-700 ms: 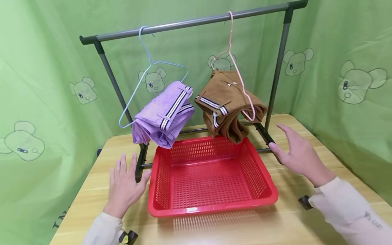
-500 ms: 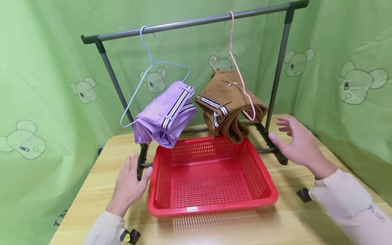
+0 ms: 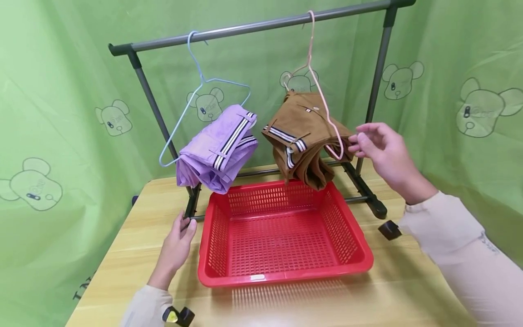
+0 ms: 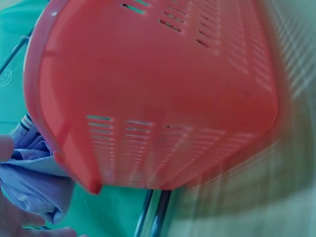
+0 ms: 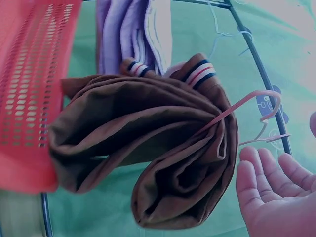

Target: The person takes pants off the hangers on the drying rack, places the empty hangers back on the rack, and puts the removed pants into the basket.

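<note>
Brown trousers (image 3: 304,122) with a striped waistband hang folded over a pink hanger (image 3: 323,97) on the right of the rack. My right hand (image 3: 384,152) is beside their right edge, fingers loosely bent; the right wrist view shows a gap between fingertips and cloth. Purple trousers (image 3: 218,145) hang folded over a blue hanger (image 3: 184,113) on the left. Left of the red basket (image 3: 282,240), my left hand (image 3: 175,250) is low over the table near the rack's foot, holding nothing that I can see; in the left wrist view only part of it shows.
A grey metal rack (image 3: 261,28) stands on the wooden table (image 3: 130,254) and carries both hangers. Its feet and lower bars are behind and beside the basket. Green curtains (image 3: 61,91) printed with bear heads enclose the back and sides.
My right hand has risen and moved left from the rack's right foot to the brown trousers' edge. The left hand has turned and its fingers have drawn together. The view has shifted slightly.
</note>
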A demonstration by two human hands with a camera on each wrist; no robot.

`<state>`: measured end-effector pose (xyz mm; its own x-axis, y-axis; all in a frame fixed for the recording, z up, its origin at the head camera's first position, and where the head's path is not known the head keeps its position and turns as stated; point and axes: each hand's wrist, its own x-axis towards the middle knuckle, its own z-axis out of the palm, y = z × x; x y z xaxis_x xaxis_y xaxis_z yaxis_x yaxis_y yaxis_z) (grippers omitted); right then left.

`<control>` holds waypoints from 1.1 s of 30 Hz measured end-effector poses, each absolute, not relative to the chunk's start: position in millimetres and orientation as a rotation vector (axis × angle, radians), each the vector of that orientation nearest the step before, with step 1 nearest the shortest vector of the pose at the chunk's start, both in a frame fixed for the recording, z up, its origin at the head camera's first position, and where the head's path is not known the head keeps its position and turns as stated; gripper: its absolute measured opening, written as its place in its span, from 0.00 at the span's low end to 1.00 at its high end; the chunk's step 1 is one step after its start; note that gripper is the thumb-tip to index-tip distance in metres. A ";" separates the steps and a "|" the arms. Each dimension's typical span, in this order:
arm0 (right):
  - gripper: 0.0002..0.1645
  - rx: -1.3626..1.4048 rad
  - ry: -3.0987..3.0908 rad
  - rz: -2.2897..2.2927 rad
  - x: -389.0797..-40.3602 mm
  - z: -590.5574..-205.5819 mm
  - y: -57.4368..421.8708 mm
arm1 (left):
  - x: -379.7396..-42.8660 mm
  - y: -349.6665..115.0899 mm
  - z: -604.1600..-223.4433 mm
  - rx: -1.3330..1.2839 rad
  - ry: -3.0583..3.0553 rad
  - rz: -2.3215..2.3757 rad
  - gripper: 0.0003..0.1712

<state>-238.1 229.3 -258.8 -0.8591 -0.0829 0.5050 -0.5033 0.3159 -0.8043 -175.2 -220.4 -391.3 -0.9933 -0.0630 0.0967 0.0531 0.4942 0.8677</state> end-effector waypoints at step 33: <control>0.28 0.458 -2.099 2.184 -272.3 -221.6 188.1 | -172.9 -188.5 -424.3 0.135 -1.989 -2.534 0.34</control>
<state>-272.3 188.1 -221.6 -0.9524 -0.1486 0.2663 -0.2602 -0.0592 -0.9637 -172.9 -188.5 -424.3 -0.9931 0.0132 -0.1163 -0.1161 -0.2369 0.9646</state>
